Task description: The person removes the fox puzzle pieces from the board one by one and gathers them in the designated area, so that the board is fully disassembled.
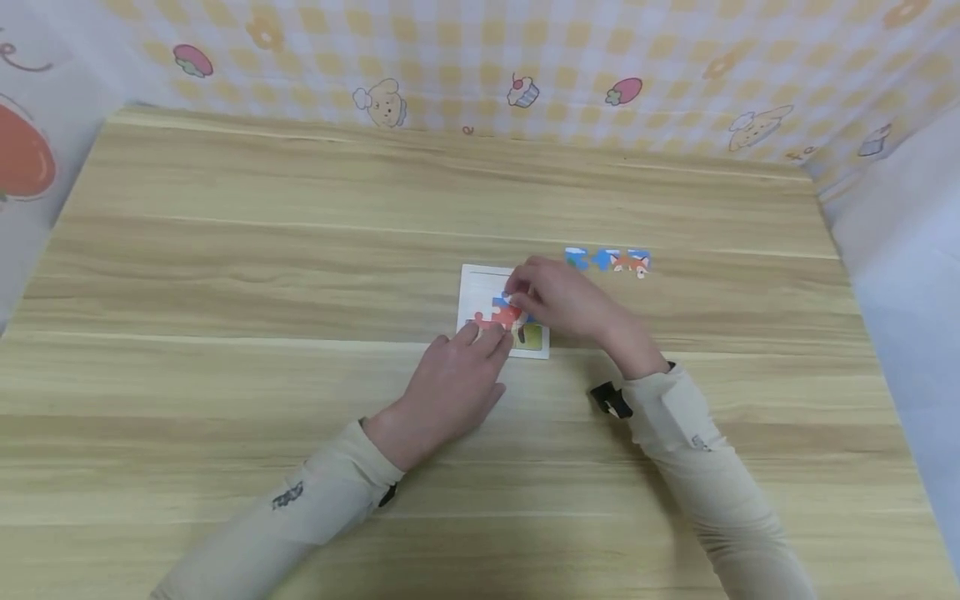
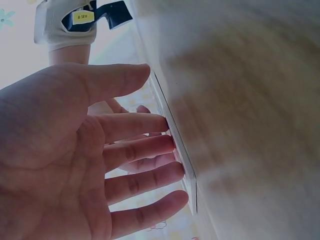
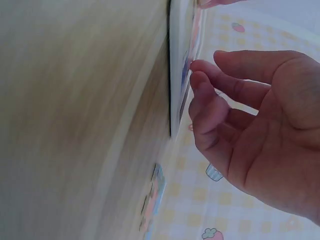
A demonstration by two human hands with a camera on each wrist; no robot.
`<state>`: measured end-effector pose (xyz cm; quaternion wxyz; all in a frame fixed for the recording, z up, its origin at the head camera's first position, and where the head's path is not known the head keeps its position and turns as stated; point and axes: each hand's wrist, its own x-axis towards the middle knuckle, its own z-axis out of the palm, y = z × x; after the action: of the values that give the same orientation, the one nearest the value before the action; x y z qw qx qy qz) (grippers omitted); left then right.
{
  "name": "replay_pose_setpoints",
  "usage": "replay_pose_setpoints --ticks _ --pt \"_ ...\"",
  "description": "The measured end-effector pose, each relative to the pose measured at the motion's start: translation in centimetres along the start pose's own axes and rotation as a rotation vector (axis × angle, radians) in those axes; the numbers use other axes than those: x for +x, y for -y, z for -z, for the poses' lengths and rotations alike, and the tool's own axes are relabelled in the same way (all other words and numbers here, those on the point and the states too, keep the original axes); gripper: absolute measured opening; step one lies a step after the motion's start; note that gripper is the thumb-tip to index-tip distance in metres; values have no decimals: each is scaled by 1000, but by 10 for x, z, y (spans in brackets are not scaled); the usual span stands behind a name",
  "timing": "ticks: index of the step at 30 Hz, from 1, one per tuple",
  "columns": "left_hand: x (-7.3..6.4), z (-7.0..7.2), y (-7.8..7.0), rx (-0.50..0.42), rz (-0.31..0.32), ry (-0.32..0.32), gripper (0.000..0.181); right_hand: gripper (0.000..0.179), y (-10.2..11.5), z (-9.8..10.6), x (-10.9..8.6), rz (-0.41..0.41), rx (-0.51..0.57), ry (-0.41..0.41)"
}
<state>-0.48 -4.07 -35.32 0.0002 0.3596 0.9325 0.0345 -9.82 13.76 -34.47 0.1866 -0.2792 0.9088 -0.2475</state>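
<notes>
Though incomplete, colourful puzzle [image 1: 502,315], white-framed, left fingers [image 2: 145,181] straight, right fingers [image 3: 211,115] loosely bent.

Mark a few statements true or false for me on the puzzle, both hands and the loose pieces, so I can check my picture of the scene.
1. The left hand touches the puzzle board. True.
2. The board's frame is completely filled with pieces. False: a bare white area shows in its far left part.
3. The loose pieces show blue and orange. True.
4. They lie to the left of the board. False: they lie to its right, on the table.
5. The right hand rests on the loose pieces. False: its fingertips are at the board.
6. Both sleeves are light-coloured. True.
</notes>
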Motion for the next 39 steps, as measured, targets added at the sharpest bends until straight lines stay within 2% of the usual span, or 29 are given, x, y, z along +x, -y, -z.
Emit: replay_pose_setpoints --ticks 7,10,17,28,33,39 --pt "0 -1 2 -9 -12 -12 54 17 -1 -3 3 -101 131 48" --pt "-1 -1 1 -7 -8 -10 55 20 -2 -3 4 -119 169 62" --pt "0 -1 -1 -11 4 6 57 22 -6 -5 2 -101 195 38" --pt "-1 0 3 -32 17 75 58 20 -6 -8 5 -83 192 35" --pt "-1 -1 4 -52 11 50 56 20 -5 -9 5 -92 189 38" --pt "1 -3 4 -56 -4 29 55 14 -6 -9 3 -76 249 46"
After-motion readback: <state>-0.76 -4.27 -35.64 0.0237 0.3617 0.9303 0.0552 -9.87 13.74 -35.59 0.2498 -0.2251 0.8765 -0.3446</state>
